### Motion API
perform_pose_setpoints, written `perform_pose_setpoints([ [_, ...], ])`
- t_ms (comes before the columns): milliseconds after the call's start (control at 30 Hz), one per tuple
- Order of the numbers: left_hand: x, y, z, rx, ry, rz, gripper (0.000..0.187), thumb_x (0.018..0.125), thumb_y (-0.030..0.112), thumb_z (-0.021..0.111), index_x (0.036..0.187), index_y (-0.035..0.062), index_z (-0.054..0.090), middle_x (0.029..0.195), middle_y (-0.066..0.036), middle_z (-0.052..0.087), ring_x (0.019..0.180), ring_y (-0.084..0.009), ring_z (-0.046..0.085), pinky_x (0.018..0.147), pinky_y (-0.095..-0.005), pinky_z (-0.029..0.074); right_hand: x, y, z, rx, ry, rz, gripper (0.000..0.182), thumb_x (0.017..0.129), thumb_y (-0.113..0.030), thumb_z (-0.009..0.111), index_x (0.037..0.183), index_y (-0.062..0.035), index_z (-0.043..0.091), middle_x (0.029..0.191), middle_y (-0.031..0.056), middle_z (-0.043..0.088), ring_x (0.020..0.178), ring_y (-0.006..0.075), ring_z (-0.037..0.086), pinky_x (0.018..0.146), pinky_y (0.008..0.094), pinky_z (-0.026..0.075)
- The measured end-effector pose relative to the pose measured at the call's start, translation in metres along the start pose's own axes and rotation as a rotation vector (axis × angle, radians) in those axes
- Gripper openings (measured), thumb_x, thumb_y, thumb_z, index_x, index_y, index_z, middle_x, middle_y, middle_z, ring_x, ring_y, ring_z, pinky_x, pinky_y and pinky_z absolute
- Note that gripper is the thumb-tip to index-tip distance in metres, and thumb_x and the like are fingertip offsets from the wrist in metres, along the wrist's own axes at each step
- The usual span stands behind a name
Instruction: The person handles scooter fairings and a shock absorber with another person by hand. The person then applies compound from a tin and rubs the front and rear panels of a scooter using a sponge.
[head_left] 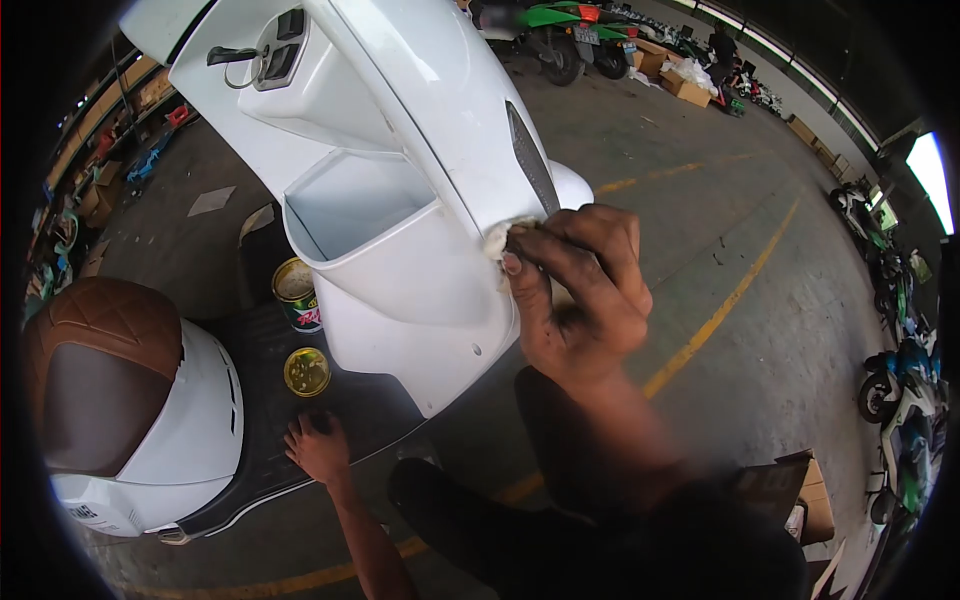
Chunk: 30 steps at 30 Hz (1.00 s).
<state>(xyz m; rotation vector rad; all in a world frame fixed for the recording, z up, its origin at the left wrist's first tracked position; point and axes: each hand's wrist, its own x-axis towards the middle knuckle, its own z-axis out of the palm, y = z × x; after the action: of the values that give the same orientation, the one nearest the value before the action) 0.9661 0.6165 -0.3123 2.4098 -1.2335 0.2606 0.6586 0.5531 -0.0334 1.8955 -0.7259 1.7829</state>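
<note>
My right hand (585,280) pinches a small whitish cloth (500,240) between thumb and fingers, against the edge of the white scooter's front panel (400,270), just below a dark slotted trim (530,160). Down on the black footboard (370,415), my left hand (318,446) rests with its fingers apart and nothing visible in it. Just above that hand lies a round yellow lid (307,372). Behind the lid stands an open green tin (298,295) with pale contents, close beside the panel.
A brown seat (105,375) is at the left. The key (232,56) hangs in the scooter's lock. Parked scooters line the right side, near an open cardboard box (815,500). More scooters, boxes and a person (722,48) are at the back. Shelving stands far left.
</note>
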Motion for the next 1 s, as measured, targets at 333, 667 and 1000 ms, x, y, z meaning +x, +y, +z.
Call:
perform_pose_setpoints([
  [333, 0.001, 0.0, 0.01, 0.161, -0.005, -0.028, 0.046, 0.08, 0.038, 0.071, 0.115, 0.0096, 0.063, 0.12, -0.013, 0.062, 0.115, -0.0343, 0.056, 0.097, -0.052, 0.043, -0.019, 0.027, -0.013, 0.108, -0.061, 0.065, 0.026, 0.066, -0.002, 0.083, 0.091, -0.0064, 0.076, 0.094, 0.007, 0.066, 0.083, 0.0264, 0.057, 0.069, 0.0343, 0.048],
  [667, 0.001, 0.001, 0.01, 0.125, -0.016, -0.046, 0.036, 0.081, 0.037, 0.071, 0.107, 0.0118, 0.065, 0.114, -0.012, 0.063, 0.113, -0.0348, 0.056, 0.095, -0.0532, 0.044, -0.009, 0.034, -0.009, 0.145, -0.067, 0.001, 0.027, 0.066, -0.006, 0.084, 0.091, -0.0066, 0.076, 0.093, 0.0057, 0.066, 0.079, 0.025, 0.054, 0.066, 0.0339, 0.047],
  [1000, 0.0, 0.003, 0.002, 0.082, -0.051, -0.06, 0.036, 0.083, 0.037, 0.07, 0.109, 0.0125, 0.065, 0.114, -0.013, 0.062, 0.115, -0.0349, 0.056, 0.097, -0.0536, 0.043, 0.0, 0.035, -0.005, 0.112, -0.053, -0.036, 0.026, 0.066, -0.003, 0.082, 0.091, -0.0063, 0.077, 0.093, 0.0062, 0.067, 0.078, 0.025, 0.055, 0.064, 0.0335, 0.046],
])
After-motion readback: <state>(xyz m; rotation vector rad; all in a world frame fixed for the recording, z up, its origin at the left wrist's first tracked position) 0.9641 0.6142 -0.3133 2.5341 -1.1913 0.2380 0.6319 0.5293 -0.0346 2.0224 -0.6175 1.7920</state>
